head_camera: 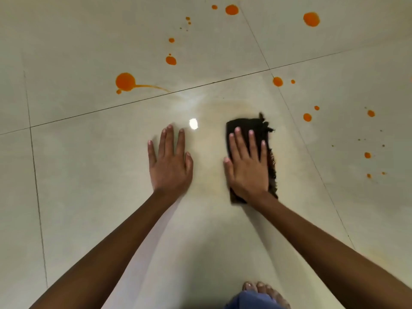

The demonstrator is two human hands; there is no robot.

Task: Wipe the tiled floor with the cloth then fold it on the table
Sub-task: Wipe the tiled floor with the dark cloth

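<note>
A dark brown folded cloth [245, 127] lies flat on the pale tiled floor [89, 175], frayed along its right edge. My right hand [248, 166] presses palm-down on top of it, fingers spread, covering most of the cloth. My left hand [170, 162] rests flat on the bare tile to the left of the cloth, fingers apart, holding nothing. Orange liquid spots dot the floor beyond and to the right, the largest orange blot [125, 81] trailing a thin streak. A faint yellowish smear [225, 105] marks the tile just ahead of the cloth.
More orange drops lie at the top [311, 19] and on the right [307, 117]. Dark grout lines cross the floor. A bright light reflection [193, 124] shines between my hands. My bare toes [258, 288] and blue clothing show at the bottom edge.
</note>
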